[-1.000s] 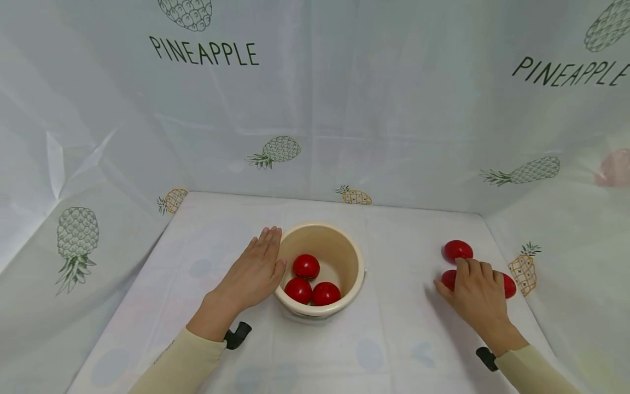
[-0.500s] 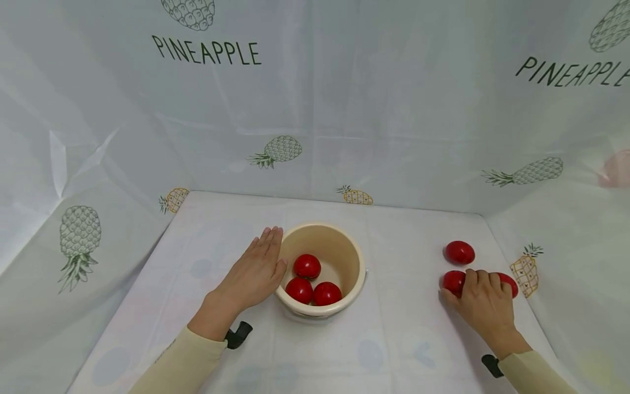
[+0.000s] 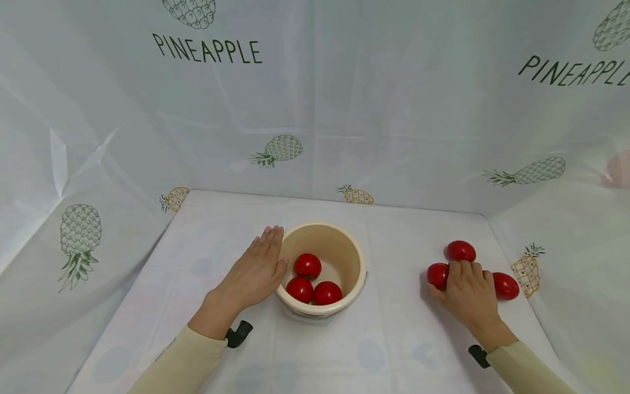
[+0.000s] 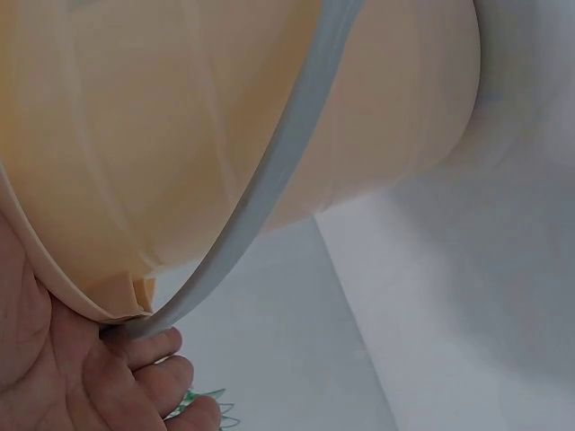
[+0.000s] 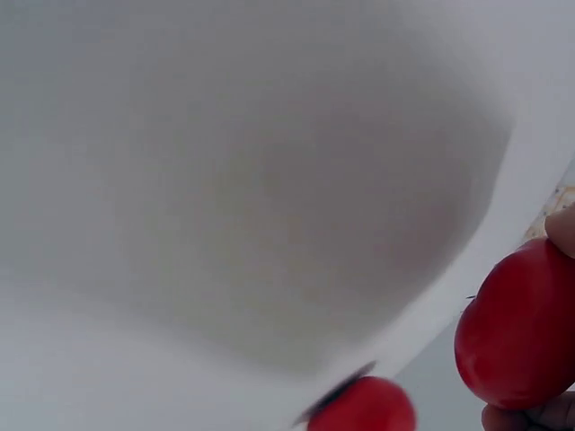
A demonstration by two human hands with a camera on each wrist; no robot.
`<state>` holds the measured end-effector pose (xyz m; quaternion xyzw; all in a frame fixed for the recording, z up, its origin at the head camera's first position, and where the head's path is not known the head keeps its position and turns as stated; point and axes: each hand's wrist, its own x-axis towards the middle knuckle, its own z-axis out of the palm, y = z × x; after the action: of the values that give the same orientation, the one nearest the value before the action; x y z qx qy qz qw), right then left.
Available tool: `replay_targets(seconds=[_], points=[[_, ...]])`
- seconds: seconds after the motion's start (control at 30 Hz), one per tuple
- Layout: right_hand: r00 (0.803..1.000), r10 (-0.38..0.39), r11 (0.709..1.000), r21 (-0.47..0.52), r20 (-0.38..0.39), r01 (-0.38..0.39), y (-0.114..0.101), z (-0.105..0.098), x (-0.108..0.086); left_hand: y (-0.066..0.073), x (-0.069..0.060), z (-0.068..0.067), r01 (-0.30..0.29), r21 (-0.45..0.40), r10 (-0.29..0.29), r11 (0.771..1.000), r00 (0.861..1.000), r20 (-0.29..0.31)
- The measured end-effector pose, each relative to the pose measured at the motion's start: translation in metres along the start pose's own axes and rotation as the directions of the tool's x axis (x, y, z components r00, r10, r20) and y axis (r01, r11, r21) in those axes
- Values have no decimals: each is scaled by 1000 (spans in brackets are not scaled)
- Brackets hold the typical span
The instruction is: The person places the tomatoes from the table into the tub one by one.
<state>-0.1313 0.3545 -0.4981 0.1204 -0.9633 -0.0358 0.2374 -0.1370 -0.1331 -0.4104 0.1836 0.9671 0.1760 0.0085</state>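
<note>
My right hand pinches a smooth red egg-shaped object at the right of the table; in the right wrist view this red object sits between thumb and fingers. Two more red ones lie beside the hand, one behind it and one to its right. My left hand rests with straight fingers against the left side of a cream bucket. Inside are three red pieces. The left wrist view shows fingers by the bucket's rim and grey handle.
A white patterned cloth covers the table. Behind and at both sides hangs pale sheeting printed with pineapples. The back edge of the table runs just beyond the bucket.
My right hand has moved left with the red object in its grip, and the red one to its right is more exposed. My left hand and the bucket have stayed in place.
</note>
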Motion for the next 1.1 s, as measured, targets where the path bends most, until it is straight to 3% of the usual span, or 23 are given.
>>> replay_targets(seconds=[0.2,0.4,0.8,1.1], points=[[987,-122,993,-18,-105,121,-14,-5,18,0,0,-1,3,-1,-3,1000,1000,5],[968,-178,984,-6,-177,180,-29,-8,37,1,1,-2,-7,-11,7,1000,1000,-5],[974,-169,985,23,-148,174,-64,-25,72,2,0,-2,-9,0,9,1000,1000,-16],[966,-211,976,31,-151,217,-89,-38,97,2,0,-2,-4,-3,4,1000,1000,-13]])
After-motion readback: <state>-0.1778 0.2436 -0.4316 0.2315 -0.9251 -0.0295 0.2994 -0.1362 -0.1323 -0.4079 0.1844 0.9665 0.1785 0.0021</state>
